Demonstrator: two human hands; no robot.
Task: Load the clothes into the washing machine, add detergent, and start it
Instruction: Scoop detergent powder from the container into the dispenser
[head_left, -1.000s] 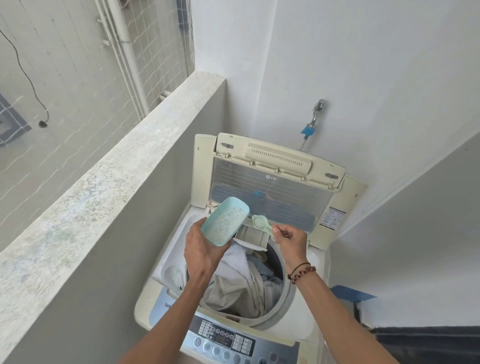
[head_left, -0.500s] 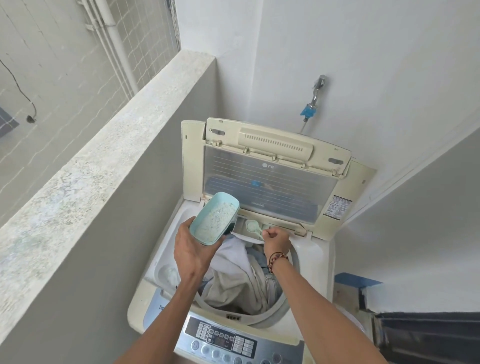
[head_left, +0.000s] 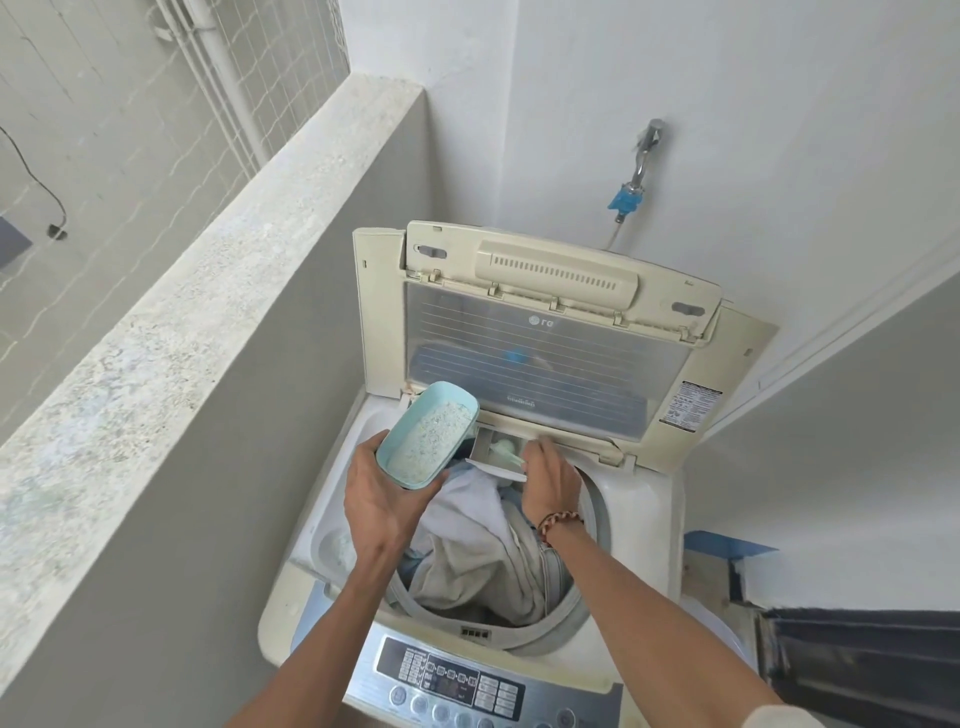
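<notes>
The left hand (head_left: 387, 501) holds a smooth, rounded blue tub (head_left: 426, 435) of grainy white powder above the washing machine (head_left: 641, 512). The right hand (head_left: 550, 480) pinches a small scoop (head_left: 506, 448) in the drawer (head_left: 497, 460). Soft clothes (head_left: 483, 551) fill the drum.

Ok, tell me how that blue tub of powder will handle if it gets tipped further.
The blue tub looks like rigid plastic, so it should keep its shape in the left hand. It has no lid and is already tilted, so the loose powder would probably slide out quickly. It looks only partly full, so likely light.
</notes>
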